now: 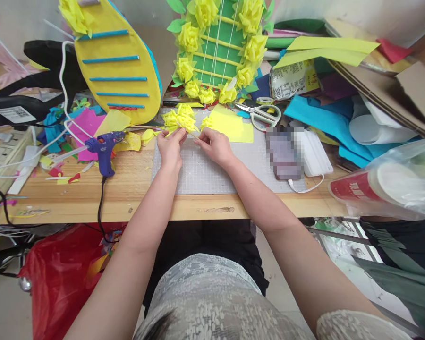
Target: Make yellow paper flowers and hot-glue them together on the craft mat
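My left hand [170, 147] is closed in a pinch at the lower edge of a cluster of yellow paper flowers [180, 116], on what looks like a yellow paper piece. Close by on the right, my right hand [216, 147] pinches what looks like a thin stick [193, 135], its tip pointing towards the left fingers. The fingers partly hide both pieces. Yellow paper sheets [230, 125] lie just beyond the right hand on the grey cutting mat [208, 177]. White-handled scissors [264, 115] rest at the mat's back right.
A blue glue gun [105, 151] with a black cord stands left of the mat. Behind are a yellow board [118, 61] with blue strips and a green board [216, 45] edged with yellow flowers. At right lie a phone [283, 156], a white power bank [315, 153] and a bagged cup [361, 184].
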A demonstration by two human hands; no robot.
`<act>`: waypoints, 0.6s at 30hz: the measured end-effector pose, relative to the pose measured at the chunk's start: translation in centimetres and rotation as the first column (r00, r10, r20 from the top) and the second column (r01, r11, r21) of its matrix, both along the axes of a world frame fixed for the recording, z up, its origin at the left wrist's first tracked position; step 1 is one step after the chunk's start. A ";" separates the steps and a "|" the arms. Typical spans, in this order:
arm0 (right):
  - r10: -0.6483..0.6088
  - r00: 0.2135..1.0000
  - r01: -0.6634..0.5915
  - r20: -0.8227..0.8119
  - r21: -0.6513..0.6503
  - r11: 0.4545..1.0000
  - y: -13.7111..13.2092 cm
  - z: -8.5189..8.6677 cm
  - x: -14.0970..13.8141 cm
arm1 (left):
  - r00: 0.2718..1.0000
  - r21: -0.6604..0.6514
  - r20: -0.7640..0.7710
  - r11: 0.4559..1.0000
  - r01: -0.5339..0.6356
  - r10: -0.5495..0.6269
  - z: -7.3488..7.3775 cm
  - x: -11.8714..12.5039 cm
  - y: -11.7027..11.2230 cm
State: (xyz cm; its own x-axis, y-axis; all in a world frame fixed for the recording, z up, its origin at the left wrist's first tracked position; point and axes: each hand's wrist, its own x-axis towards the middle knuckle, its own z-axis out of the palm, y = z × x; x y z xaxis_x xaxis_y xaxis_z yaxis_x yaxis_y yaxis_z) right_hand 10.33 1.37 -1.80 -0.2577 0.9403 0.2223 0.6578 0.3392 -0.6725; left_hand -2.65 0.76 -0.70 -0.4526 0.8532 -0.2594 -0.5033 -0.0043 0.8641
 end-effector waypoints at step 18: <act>0.162 0.977 -0.176 0.140 0.086 0.981 0.2 -0.1 0.4 | 0.999 -0.035 -0.047 0.999 -0.019 0.017 0.0 0.0 0.1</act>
